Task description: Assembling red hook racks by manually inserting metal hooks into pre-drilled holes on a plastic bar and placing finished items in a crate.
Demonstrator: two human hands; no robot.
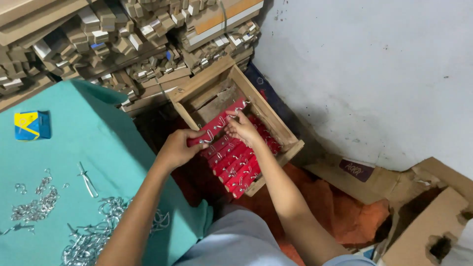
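Observation:
My left hand (176,147) and my right hand (242,128) both grip one red wooden bar with metal hooks (219,123), holding it tilted over a wooden crate (207,78). The left hand holds the bar's near end and the right hand pinches it nearer its far end. Below the hands, several more red bars with hooks (236,165) lie side by side in the crate's near half. The crate's far half shows bare wood.
A teal cloth (98,138) on the left carries loose metal hooks (84,236) and a small blue and yellow box (32,124). Stacked wooden pieces (123,34) fill the back. A pale wall (374,74) stands right, with cardboard (433,216) and orange cloth (354,216) below.

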